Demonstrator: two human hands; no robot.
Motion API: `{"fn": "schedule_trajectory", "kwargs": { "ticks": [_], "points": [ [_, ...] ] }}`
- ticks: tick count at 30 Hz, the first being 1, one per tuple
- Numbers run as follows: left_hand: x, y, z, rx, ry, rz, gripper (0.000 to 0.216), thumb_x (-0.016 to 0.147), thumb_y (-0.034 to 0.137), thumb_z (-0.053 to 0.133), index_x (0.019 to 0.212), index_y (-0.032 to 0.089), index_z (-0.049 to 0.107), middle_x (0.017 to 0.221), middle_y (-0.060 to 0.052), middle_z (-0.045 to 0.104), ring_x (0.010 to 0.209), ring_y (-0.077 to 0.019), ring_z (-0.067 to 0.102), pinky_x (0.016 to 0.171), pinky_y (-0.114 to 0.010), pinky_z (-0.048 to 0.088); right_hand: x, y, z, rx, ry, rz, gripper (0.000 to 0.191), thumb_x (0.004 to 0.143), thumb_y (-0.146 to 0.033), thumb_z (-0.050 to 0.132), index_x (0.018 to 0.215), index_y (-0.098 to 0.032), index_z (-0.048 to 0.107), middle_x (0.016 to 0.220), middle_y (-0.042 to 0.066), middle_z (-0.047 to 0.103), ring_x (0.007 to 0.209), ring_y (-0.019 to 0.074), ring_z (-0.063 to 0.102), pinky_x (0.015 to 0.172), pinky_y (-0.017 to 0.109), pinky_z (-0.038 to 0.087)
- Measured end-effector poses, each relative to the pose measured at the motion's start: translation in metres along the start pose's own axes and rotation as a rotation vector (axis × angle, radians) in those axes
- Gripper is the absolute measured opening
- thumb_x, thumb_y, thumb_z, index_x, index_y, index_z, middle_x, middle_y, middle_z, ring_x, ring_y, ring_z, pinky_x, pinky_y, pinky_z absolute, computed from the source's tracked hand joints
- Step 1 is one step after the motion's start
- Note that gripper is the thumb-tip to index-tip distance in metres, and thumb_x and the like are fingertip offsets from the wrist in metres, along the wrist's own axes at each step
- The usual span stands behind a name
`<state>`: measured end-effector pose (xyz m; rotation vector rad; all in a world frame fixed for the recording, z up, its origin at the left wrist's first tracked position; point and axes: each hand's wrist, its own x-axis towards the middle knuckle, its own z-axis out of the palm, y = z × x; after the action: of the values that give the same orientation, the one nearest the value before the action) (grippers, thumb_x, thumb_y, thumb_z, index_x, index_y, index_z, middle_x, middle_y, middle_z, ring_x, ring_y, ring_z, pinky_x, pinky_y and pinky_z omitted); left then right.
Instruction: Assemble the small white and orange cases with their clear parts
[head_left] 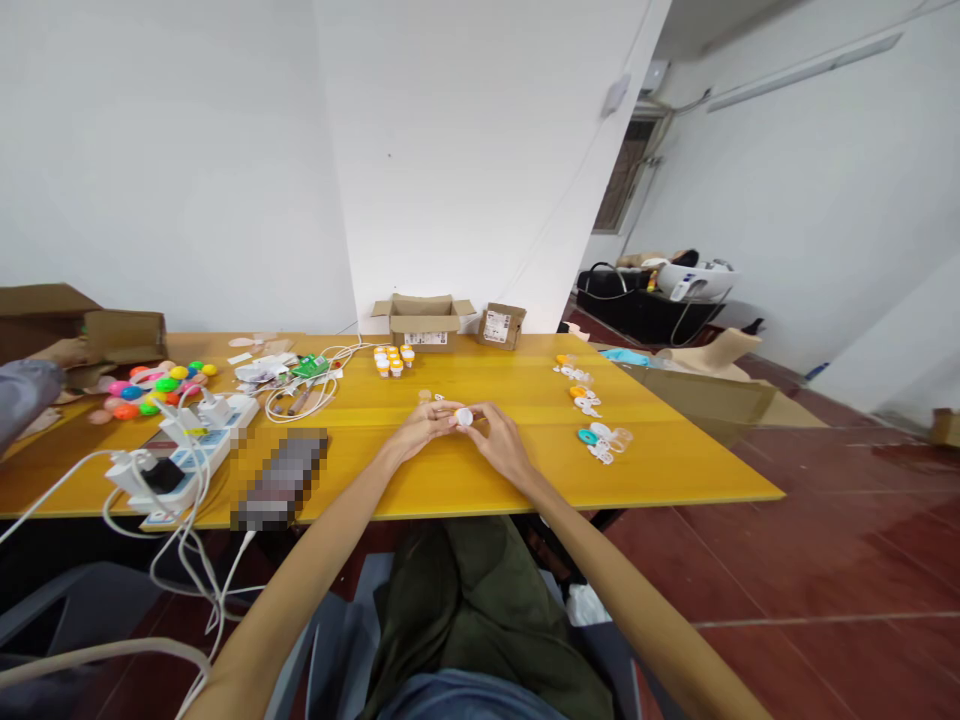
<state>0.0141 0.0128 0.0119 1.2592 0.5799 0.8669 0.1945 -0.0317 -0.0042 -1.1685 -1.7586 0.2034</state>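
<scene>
Both my hands meet over the middle of the yellow table (675, 465). My left hand (421, 427) and my right hand (499, 440) pinch a small white round cap-like piece (464, 416) between their fingertips, just above the tabletop. A small clear piece (425, 396) lies just behind my left hand. To the right lie several small white, orange and teal parts (596, 432). A cluster of small orange-capped containers (394, 359) stands further back.
An open cardboard box (424, 320) and a smaller box (501, 325) sit at the far edge. At left are a white power strip with cables (187, 445), colourful round pieces (154, 385) and more cardboard boxes (112, 335). A person's sleeve (22, 395) shows at far left.
</scene>
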Motion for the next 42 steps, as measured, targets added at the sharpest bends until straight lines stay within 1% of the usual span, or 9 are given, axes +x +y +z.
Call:
{"fn": "schedule_trajectory", "kwargs": {
  "ticks": [5, 13, 19, 23, 26, 30, 33, 37, 42],
  "points": [
    [0.000, 0.000, 0.000, 0.001, 0.010, 0.021, 0.050, 0.059, 0.036, 0.094, 0.102, 0.017, 0.077, 0.107, -0.010, 0.077, 0.102, -0.0220, 0.070, 0.097, -0.033, 0.049, 0.001, -0.004, 0.005, -0.116, 0.001, -0.013, 0.010, 0.087, -0.023, 0.064, 0.097, -0.025, 0.065, 0.100, 0.007, 0.071, 0.096, 0.0254, 0.067, 0.087, 0.039, 0.053],
    [0.000, 0.002, 0.002, 0.003, 0.031, 0.017, 0.049, 0.059, 0.039, 0.094, 0.100, 0.016, 0.077, 0.102, -0.009, 0.077, 0.099, -0.0206, 0.070, 0.096, -0.033, 0.050, 0.001, -0.005, 0.010, -0.163, 0.031, -0.051, 0.008, 0.090, -0.025, 0.062, 0.097, -0.026, 0.064, 0.098, 0.007, 0.070, 0.095, 0.0260, 0.065, 0.087, 0.039, 0.052],
    [0.002, 0.001, 0.000, -0.019, 0.027, 0.009, 0.042, 0.064, 0.034, 0.091, 0.099, 0.017, 0.077, 0.104, -0.010, 0.077, 0.103, -0.0218, 0.069, 0.099, -0.034, 0.050, 0.001, -0.005, 0.010, -0.194, 0.049, -0.020, 0.003, 0.089, -0.027, 0.064, 0.091, -0.025, 0.063, 0.094, 0.007, 0.069, 0.091, 0.0262, 0.065, 0.082, 0.038, 0.053],
    [0.002, 0.001, 0.000, -0.030, 0.026, 0.001, 0.036, 0.068, 0.030, 0.088, 0.099, 0.016, 0.077, 0.106, -0.011, 0.077, 0.105, -0.0228, 0.069, 0.100, -0.036, 0.050, 0.001, -0.005, 0.011, -0.214, 0.060, -0.001, 0.005, 0.089, -0.029, 0.064, 0.089, -0.025, 0.062, 0.090, 0.007, 0.069, 0.088, 0.0261, 0.065, 0.079, 0.038, 0.053],
    [0.001, 0.002, 0.001, -0.045, 0.030, -0.003, 0.033, 0.069, 0.028, 0.087, 0.097, 0.016, 0.078, 0.104, -0.011, 0.077, 0.104, -0.0229, 0.069, 0.099, -0.036, 0.051, 0.001, -0.004, 0.011, -0.190, 0.069, -0.015, 0.006, 0.089, -0.030, 0.064, 0.093, -0.025, 0.064, 0.093, 0.007, 0.070, 0.090, 0.0262, 0.066, 0.081, 0.038, 0.054],
    [0.000, 0.004, 0.004, -0.066, 0.028, 0.003, 0.029, 0.071, 0.027, 0.086, 0.096, 0.016, 0.078, 0.102, -0.010, 0.077, 0.108, -0.0239, 0.068, 0.100, -0.036, 0.052, 0.001, -0.003, 0.011, -0.133, 0.061, -0.050, 0.019, 0.091, -0.031, 0.062, 0.109, -0.026, 0.066, 0.106, 0.009, 0.070, 0.101, 0.0272, 0.065, 0.088, 0.041, 0.054],
    [0.000, 0.005, 0.004, -0.067, 0.028, -0.003, 0.028, 0.071, 0.026, 0.086, 0.096, 0.016, 0.078, 0.102, -0.010, 0.077, 0.104, -0.0227, 0.069, 0.101, -0.037, 0.052, 0.001, -0.003, 0.011, -0.078, 0.048, -0.080, 0.025, 0.095, -0.029, 0.055, 0.118, -0.027, 0.066, 0.111, 0.008, 0.069, 0.106, 0.0261, 0.064, 0.094, 0.041, 0.053],
    [0.000, 0.005, 0.004, -0.050, 0.030, -0.009, 0.031, 0.069, 0.027, 0.087, 0.096, 0.017, 0.078, 0.104, -0.009, 0.076, 0.099, -0.0210, 0.070, 0.100, -0.037, 0.052, 0.002, -0.002, 0.009, -0.031, 0.018, -0.067, 0.023, 0.095, -0.028, 0.053, 0.112, -0.027, 0.069, 0.104, 0.007, 0.068, 0.102, 0.0247, 0.064, 0.093, 0.039, 0.053],
    [-0.001, 0.005, 0.004, -0.015, -0.006, -0.013, 0.037, 0.067, 0.030, 0.089, 0.100, 0.017, 0.078, 0.109, -0.011, 0.076, 0.109, -0.0242, 0.068, 0.103, -0.038, 0.050, 0.004, -0.001, 0.007, 0.037, 0.022, 0.003, 0.019, 0.091, -0.028, 0.057, 0.104, -0.026, 0.072, 0.100, 0.006, 0.068, 0.098, 0.0239, 0.064, 0.090, 0.038, 0.053]
  ]
}}
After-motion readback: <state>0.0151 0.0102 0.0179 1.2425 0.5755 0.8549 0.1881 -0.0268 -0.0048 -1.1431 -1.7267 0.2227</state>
